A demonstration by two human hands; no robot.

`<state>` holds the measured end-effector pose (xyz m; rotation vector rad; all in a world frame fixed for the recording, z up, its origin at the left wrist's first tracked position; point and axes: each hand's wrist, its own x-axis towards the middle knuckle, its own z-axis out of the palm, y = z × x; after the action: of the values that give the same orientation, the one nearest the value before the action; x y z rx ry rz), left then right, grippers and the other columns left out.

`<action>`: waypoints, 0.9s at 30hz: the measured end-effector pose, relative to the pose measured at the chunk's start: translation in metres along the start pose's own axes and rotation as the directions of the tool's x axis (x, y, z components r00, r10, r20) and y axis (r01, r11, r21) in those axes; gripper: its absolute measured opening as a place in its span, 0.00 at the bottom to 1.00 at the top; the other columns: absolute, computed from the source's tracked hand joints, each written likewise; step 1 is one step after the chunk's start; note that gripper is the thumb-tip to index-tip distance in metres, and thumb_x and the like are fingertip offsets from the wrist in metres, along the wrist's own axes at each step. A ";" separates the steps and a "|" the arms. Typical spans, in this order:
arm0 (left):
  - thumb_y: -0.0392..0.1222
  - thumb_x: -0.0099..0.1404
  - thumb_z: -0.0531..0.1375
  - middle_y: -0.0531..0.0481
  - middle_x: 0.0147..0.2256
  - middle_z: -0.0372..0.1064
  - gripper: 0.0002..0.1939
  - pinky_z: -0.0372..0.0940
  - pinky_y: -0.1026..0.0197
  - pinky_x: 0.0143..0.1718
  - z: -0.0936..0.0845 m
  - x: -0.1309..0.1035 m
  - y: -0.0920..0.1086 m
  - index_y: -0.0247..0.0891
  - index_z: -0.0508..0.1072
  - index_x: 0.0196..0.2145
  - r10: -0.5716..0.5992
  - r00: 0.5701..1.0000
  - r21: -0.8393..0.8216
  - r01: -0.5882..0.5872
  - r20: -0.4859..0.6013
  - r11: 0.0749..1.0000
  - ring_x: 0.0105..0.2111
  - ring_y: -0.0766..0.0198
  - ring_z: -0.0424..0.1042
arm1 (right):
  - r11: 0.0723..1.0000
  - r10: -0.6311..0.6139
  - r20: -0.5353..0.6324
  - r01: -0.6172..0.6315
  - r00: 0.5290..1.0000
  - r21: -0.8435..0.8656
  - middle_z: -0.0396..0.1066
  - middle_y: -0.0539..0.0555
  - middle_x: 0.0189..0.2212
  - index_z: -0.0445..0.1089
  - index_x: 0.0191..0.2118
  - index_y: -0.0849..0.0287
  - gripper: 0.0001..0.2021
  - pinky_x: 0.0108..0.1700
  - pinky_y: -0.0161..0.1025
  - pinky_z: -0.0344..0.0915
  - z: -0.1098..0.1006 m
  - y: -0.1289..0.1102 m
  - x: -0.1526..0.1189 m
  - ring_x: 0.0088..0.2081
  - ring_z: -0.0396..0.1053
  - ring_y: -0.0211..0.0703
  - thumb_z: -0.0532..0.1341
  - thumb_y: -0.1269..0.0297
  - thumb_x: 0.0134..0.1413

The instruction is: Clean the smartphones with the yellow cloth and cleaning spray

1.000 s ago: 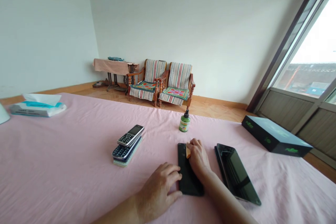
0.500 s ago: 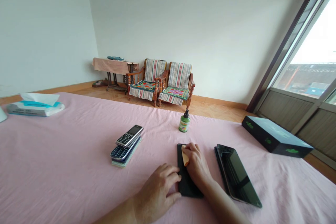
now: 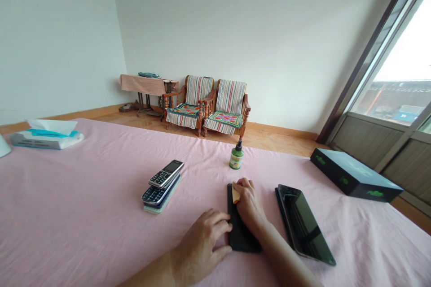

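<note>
A flat black device (image 3: 240,234) lies on the pink cloth (image 3: 101,233), its far end angled slightly left. My right hand (image 3: 248,201) presses a folded tan cloth (image 3: 235,193) onto the device's far end, fingers closed around it. At the device's left edge rests my left hand (image 3: 205,244), with fingers spread and fingertips touching it. Beyond the device stands a green bottle (image 3: 236,158) with a black top. To the right lies a dark tablet (image 3: 305,222) on top of another dark device.
Stacked keypad phones (image 3: 166,175) are left of centre. A tissue pack (image 3: 47,139) lies at the far left, near a white object (image 3: 3,147). A black box (image 3: 355,175) sits at the right. Two chairs (image 3: 224,107) stand beyond the cloth.
My right hand and the tan cloth have moved slightly up toward the far end of the black device. My left hand has stayed almost still.
</note>
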<state>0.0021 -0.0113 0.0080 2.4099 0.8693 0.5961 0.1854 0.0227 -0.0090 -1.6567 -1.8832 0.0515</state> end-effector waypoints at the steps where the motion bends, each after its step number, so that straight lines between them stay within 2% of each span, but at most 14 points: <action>1: 0.32 0.54 0.67 0.45 0.49 0.68 0.21 0.59 0.52 0.55 0.000 0.000 0.000 0.39 0.73 0.46 0.001 1.000 -0.001 -0.001 0.002 1.000 0.50 0.54 0.64 | 1.000 -0.007 0.005 0.007 1.000 0.000 0.67 0.56 0.35 0.71 0.31 0.59 0.17 0.40 0.36 0.58 0.001 -0.001 0.000 0.39 0.60 0.45 0.50 0.84 0.48; 6: 0.32 0.53 0.68 0.47 0.48 0.68 0.20 0.59 0.54 0.55 0.001 0.000 -0.001 0.40 0.73 0.45 0.008 1.000 -0.014 -0.008 -0.012 1.000 0.50 0.55 0.65 | 0.997 -0.062 0.038 0.061 0.997 0.041 0.67 0.55 0.35 0.72 0.31 0.57 0.14 0.41 0.35 0.59 0.004 -0.004 -0.002 0.39 0.62 0.44 0.52 0.81 0.52; 12: 0.31 0.54 0.67 0.47 0.49 0.67 0.21 0.58 0.53 0.56 0.002 -0.001 -0.002 0.41 0.73 0.46 0.011 1.000 -0.028 -0.011 -0.015 1.000 0.51 0.56 0.64 | 0.999 -0.040 0.020 0.039 0.999 0.020 0.68 0.56 0.36 0.72 0.34 0.58 0.17 0.42 0.36 0.59 0.006 -0.001 0.007 0.41 0.62 0.45 0.51 0.83 0.50; 19: 0.32 0.53 0.67 0.48 0.47 0.68 0.20 0.61 0.54 0.54 0.000 0.000 0.000 0.41 0.73 0.45 0.015 1.000 -0.035 -0.016 -0.020 0.999 0.49 0.56 0.66 | 0.995 -0.074 0.059 0.070 0.996 0.071 0.67 0.54 0.36 0.71 0.31 0.57 0.12 0.41 0.35 0.59 0.001 -0.006 -0.008 0.41 0.62 0.44 0.54 0.80 0.52; 27: 0.31 0.53 0.67 0.46 0.48 0.68 0.21 0.61 0.52 0.54 0.001 -0.001 -0.002 0.40 0.73 0.46 0.022 0.999 -0.039 -0.024 -0.041 0.999 0.49 0.55 0.66 | 0.998 -0.048 0.059 0.046 0.997 0.031 0.67 0.56 0.37 0.73 0.33 0.58 0.16 0.42 0.35 0.59 0.002 -0.001 0.010 0.41 0.62 0.44 0.52 0.82 0.52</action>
<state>0.0015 -0.0107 0.0057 2.3831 0.8398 0.6665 0.1837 0.0323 -0.0056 -1.6066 -1.9555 0.1098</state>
